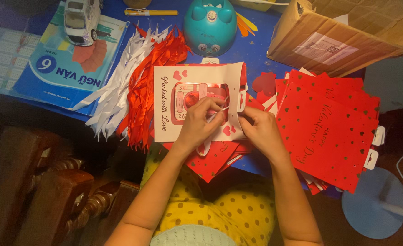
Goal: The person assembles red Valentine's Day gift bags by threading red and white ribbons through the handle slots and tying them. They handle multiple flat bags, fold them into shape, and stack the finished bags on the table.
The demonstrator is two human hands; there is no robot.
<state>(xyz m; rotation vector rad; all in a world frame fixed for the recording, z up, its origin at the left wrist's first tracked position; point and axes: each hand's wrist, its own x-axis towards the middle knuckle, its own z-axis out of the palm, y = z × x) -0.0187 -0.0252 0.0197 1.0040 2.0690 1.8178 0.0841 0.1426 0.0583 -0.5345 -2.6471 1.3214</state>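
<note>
Blue tabletop (256, 50) fills the upper part of the scene, crowded from edge to edge, with a dark carved wooden chair (51, 191) standing off its near left corner. At the far right corner sits a brown cardboard box (342, 32), flaps open. Just in front of it, along the right edge, a fanned stack of red cards (329, 127) with tiny hearts and gold script hangs partly over the near edge. Over at the left edge lies a blue schoolbook (60, 68) with a white toy van (81, 18) parked on its far end. Between the book and the middle, a heap of red and white ribbons (137, 86) spills toward the near edge. A teal dome-shaped toy (210, 23) rests at the far edge, and a yellow pen (151, 12) lies beside it.

In the middle lies a white backing card (178, 95) with red hearts and a red camera picture, resting on more red cards. The left hand (201, 123) presses down on it, fingers curled together and pinching a thin white strip (219, 110) against the card's right side. The right hand (260, 130) touches the card's right edge, fingers bent and closed on that same edge, close against the left hand.
</note>
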